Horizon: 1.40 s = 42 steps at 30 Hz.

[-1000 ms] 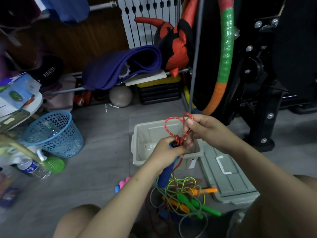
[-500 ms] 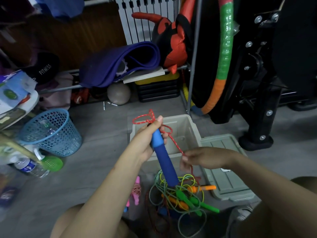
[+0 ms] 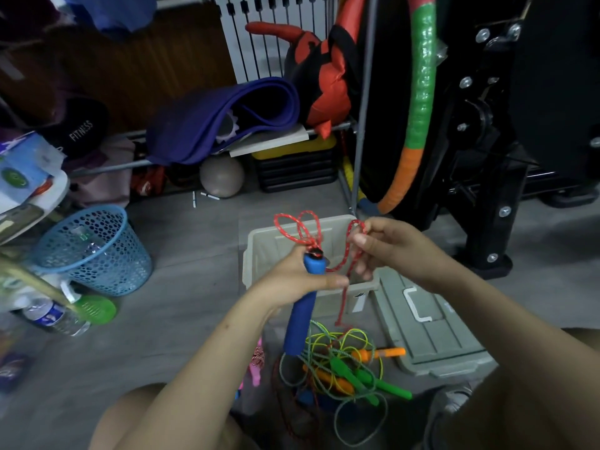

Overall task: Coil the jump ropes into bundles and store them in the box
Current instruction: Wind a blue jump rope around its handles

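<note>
blue foam handle (image 3: 303,300) gripped in left hand (image 3: 293,279), long axis tilted, top toward 1 o'clock, bottom toward 7. red rope (image 3: 300,230) loops above handle top, over open grey box (image 3: 259,254). right hand (image 3: 388,246) at 3 o'clock of handle pinches rope strand. tangled green and orange ropes (image 3: 344,368) on floor at 6 o'clock; lid (image 3: 431,339) beside box.

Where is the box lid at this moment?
In the head view, the grey lid lies flat on the floor, right of the open box, beside the tangled ropes.
</note>
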{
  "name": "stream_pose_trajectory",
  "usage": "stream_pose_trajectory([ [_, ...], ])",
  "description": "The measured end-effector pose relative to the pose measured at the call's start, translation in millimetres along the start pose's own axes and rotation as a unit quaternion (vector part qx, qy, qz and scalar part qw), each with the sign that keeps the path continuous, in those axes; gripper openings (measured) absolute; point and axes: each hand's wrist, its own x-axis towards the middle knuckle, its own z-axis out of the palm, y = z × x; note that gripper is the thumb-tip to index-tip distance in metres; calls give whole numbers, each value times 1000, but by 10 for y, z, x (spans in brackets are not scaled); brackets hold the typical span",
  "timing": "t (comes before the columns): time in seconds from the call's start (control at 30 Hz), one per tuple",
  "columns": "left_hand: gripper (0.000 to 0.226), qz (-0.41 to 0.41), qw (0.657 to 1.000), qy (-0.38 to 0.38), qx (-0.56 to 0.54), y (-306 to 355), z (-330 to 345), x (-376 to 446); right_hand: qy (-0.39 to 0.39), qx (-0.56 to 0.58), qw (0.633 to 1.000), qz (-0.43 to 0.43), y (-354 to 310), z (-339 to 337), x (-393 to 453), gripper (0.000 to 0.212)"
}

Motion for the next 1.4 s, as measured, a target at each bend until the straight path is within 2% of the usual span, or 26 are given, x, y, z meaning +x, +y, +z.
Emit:
stream_pose_trajectory([
  [0.07, 43, 35, 999, -27, 22, 3, 133, -17, -13, 26, 1000, -7, 10, 65, 23, 9],
  [0.13, 33, 82, 996, -17, 32, -12, 247, -19, -11, 20, 1000, -16, 23, 114, 43, 7],
  [0.23, 26, 111, 991, 22, 75, -8, 289, 5, 56, -7, 998, -34, 42, 84, 88, 12],
  [0.3, 20, 105, 989, 35, 97, 7, 234, 14, 107, -12, 993, -37, 48, 5, 110, 14],
  [0.37, 12, 80, 992, 49, 89, -6, 183, 35, 122, -21, 992, -17, 76, -51, 121, 14],
  [0.4, 17, 66, 993, 63, 80, -17, 173, 45, 124, -32, 992, -1, 99, -54, 122, 15],
  [0.5, 12, 15, 992, 117, -54, -30, 175, 54, 136, -117, 979, 97, 181, 37, 88, 31],
  [0.57, 7, -13, 976, 133, -170, 5, 151, 72, 87, -167, 965, 183, 262, 121, 61, 43],
  [0.63, 8, -23, 955, 133, -263, 52, 99, 87, -8, -159, 959, 234, 340, 201, 41, 53],
  [0.73, 11, -32, 928, 131, -346, 113, 4, 87, -122, -139, 956, 229, 369, 261, -14, 53],
  [0.83, 21, -41, 913, 135, -382, 144, -104, 64, -178, -193, 941, 213, 352, 235, -47, 38],
  [1.07, 19, -61, 906, 80, -412, 150, -80, -11, -172, -137, 956, 195, 453, 317, -5, 34],
  [1.17, 14, -32, 927, 125, -351, 145, -129, 1, -177, -135, 960, 167, 412, 290, -6, 42],
  [1.27, 11, -14, 946, 187, -266, 116, -257, 14, -166, -165, 961, 145, 324, 169, -6, 40],
  [1.33, 12, -12, 941, 185, -283, 131, -342, -9, -173, -208, 951, 147, 265, 45, 2, 39],
  [1.4, 12, -12, 940, 193, -280, 132, -424, -25, -194, -282, 926, 158, 249, -94, 24, 35],
])
